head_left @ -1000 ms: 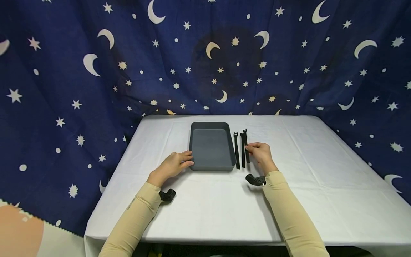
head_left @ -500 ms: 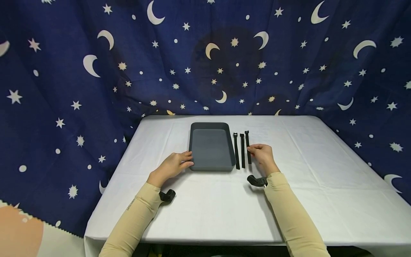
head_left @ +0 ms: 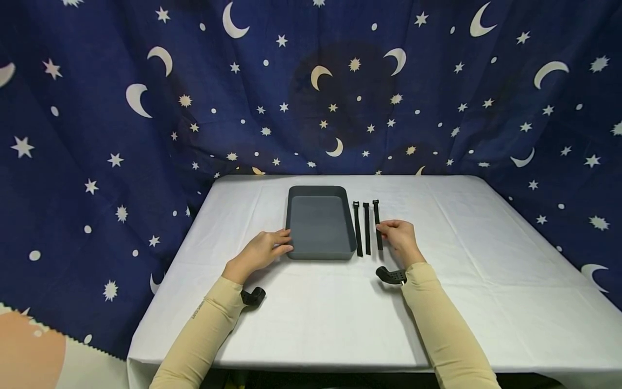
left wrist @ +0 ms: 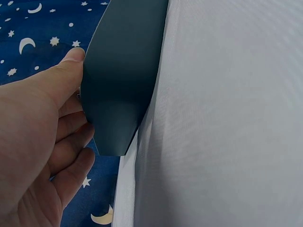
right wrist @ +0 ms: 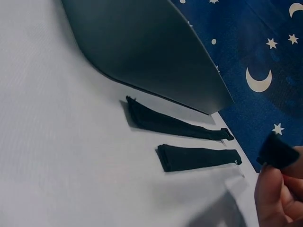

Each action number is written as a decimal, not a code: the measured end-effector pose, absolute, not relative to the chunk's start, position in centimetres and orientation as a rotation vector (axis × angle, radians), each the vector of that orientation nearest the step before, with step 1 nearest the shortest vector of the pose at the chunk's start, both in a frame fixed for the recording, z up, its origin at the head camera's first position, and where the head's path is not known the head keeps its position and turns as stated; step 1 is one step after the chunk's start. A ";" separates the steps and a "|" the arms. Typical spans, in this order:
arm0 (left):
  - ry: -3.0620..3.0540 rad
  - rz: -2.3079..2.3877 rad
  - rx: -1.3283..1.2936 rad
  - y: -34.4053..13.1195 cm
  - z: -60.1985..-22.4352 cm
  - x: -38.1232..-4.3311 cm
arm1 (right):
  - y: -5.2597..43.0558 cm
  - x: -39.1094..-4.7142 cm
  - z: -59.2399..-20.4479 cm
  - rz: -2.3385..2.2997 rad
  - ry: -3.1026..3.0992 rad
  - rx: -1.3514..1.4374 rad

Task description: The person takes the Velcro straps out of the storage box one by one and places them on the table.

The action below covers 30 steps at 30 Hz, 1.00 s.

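A grey rectangular tray (head_left: 320,255) lies on the white table. At its left side my left hand (head_left: 262,247) touches the rim near the front corner; in the left wrist view the thumb and relaxed fingertips lie along the edge of the tray wall (left wrist: 123,61). Right of the tray are three black cable straps with a buckle at the far end. My right hand (head_left: 398,235) pinches the rightmost strap (head_left: 377,213) between thumb and finger. The left strap (head_left: 357,232) and the middle strap (head_left: 367,232) lie side by side; the right wrist view shows the held strap (right wrist: 277,150) above the table.
The white cloth-covered table (head_left: 311,319) reaches back to a dark blue curtain (head_left: 311,97) with moons and stars. Black wrist mounts (head_left: 254,295) sit beneath both beige sleeves, close over the cloth.
My right hand has shifted the rightmost strap away from the middle one, rightward and slightly toward me, leaving a wider gap between them. The left hand and tray look unmoved.
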<state>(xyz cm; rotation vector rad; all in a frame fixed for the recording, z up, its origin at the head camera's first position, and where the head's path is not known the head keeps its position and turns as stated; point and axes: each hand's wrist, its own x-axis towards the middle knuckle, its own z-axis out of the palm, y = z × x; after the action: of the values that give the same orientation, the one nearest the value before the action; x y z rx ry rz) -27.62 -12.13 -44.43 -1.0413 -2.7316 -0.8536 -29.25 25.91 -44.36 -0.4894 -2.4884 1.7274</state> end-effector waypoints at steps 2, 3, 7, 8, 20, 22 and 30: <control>-2.740 -0.853 -1.037 -12.1 -44.4 -27.6 | 26.0 -29.2 -44.4 1.727 -2.494 -0.502; -2.743 -0.852 -1.036 -12.2 -44.5 -27.6 | 26.0 -29.2 -44.5 1.727 -2.493 -0.505; -2.759 -0.861 -1.023 -12.2 -44.7 -27.6 | 26.2 -29.3 -44.7 1.731 -2.478 -0.504; -2.763 -0.864 -1.021 -12.2 -44.7 -27.6 | 26.3 -29.3 -44.7 1.730 -2.474 -0.506; -2.758 -0.868 -1.028 -12.2 -44.5 -27.5 | 26.4 -29.2 -45.1 1.780 -2.397 -0.490; -2.758 -0.869 -1.028 -12.2 -44.5 -27.6 | 26.4 -29.2 -45.1 1.775 -2.398 -0.489; -2.737 -0.864 -1.031 -12.2 -44.6 -27.7 | 26.4 -29.2 -45.1 1.737 -2.435 -0.499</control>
<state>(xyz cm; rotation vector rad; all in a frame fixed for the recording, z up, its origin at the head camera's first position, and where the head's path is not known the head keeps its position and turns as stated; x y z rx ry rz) -27.75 -12.20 -44.61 -1.0307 -2.7369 -0.8644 -29.22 26.42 -45.14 -0.4995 -2.4353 1.7372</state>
